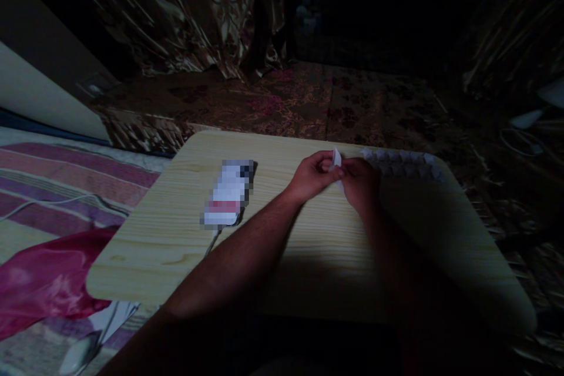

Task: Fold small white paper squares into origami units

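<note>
Above the far middle of the small wooden table (247, 270), my left hand (311, 176) and my right hand (362, 185) meet. Between their fingertips is a small piece of white folded paper (336, 157), one pointed end sticking up. Both hands are closed on it, thumbs toward each other. Just past my right hand, several small folded paper pieces (408, 165) stand in two rows along the table's far right edge. My right hand hides part of these rows and is in shadow, so its fingers show poorly.
Left of my hands lies a phone (227, 194), blurred out, with a white cable (212, 242) running toward me. A striped bedspread (79, 179) and a pink cloth (57, 276) are at the left. Patterned curtains (198, 12) hang behind. A white lamp-like object (526, 119) is at the right.
</note>
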A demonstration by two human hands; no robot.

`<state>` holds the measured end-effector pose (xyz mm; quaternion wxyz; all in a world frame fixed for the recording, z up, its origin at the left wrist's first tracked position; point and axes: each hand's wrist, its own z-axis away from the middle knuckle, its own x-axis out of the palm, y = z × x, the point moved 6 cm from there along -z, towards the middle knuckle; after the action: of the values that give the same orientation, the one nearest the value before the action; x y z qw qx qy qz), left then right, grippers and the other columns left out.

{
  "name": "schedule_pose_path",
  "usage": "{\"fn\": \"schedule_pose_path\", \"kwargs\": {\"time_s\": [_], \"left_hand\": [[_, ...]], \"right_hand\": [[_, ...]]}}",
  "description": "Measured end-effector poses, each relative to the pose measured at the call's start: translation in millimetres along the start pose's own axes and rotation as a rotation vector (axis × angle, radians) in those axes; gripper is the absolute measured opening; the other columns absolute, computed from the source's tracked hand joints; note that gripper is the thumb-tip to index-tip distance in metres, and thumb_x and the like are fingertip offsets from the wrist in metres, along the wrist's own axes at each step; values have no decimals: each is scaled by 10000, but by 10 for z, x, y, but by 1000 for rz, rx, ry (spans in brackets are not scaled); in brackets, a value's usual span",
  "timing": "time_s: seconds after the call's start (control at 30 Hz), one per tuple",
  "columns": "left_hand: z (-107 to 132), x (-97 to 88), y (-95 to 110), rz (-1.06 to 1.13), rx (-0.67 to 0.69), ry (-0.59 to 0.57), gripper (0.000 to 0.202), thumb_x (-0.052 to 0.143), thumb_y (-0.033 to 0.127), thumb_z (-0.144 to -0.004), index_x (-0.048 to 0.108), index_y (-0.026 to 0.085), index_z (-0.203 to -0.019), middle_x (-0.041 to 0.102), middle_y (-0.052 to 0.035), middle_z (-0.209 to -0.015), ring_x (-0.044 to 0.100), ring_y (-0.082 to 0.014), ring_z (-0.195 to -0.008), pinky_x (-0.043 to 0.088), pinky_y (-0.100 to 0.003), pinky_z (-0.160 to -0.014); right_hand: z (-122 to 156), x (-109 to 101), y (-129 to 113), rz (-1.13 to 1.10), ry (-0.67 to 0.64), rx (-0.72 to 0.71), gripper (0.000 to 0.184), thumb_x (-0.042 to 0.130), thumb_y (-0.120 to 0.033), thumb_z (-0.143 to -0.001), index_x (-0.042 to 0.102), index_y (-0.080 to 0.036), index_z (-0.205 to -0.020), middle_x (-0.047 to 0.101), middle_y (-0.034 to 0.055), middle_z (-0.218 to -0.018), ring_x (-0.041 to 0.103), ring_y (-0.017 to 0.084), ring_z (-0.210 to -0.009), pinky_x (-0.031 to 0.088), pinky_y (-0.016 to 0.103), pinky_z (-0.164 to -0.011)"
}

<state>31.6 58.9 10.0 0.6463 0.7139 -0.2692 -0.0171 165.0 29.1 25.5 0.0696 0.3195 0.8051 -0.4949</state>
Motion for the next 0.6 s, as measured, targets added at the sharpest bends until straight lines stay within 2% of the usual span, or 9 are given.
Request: {"fn": "schedule_pose_path", "kwargs": {"time_s": [0.13,0.2,0.37,0.53,0.6], "left_hand": [[-8,-17,-3,-68,45,1,503,805,210,-645,665,146,-1124,728,-56,-952,647,-142,-789,502,-255,-748],[-14,-56,-6,-148,47,33,439,755,196,-678,690,147,-1109,731,-57,-962,648,-151,-788,506,-256,-735],[-12,-139,6,-325,51,106,352,675,181,-713,742,155,-1058,736,-43,-891,636,-153,-736,509,-253,-686],[-5,-144,7,-379,51,101,327,642,177,-722,764,158,-1025,737,-37,-861,626,-150,-705,495,-242,-645],[-6,-129,3,-377,50,71,331,634,174,-723,764,155,-1028,740,-39,-873,630,-149,-712,494,-241,-648]], "right_hand": [[-7,-19,93,-22,49,146,156,631,-370,-808,657,-215,-802,650,1,-683,592,169,-638,463,288,-607],[-15,-12,124,-64,46,180,172,632,-373,-800,644,-212,-858,647,-4,-677,593,166,-625,461,281,-587],[-20,39,172,-193,-33,219,277,647,-363,-778,614,-190,-991,623,-28,-635,568,143,-532,448,262,-517],[-35,17,117,-135,-105,230,305,660,-423,-774,643,-175,-951,631,-19,-614,588,145,-546,451,256,-521],[-43,17,107,-105,-189,267,296,645,-435,-783,661,-168,-909,617,-18,-557,586,150,-514,436,255,-495]]}}
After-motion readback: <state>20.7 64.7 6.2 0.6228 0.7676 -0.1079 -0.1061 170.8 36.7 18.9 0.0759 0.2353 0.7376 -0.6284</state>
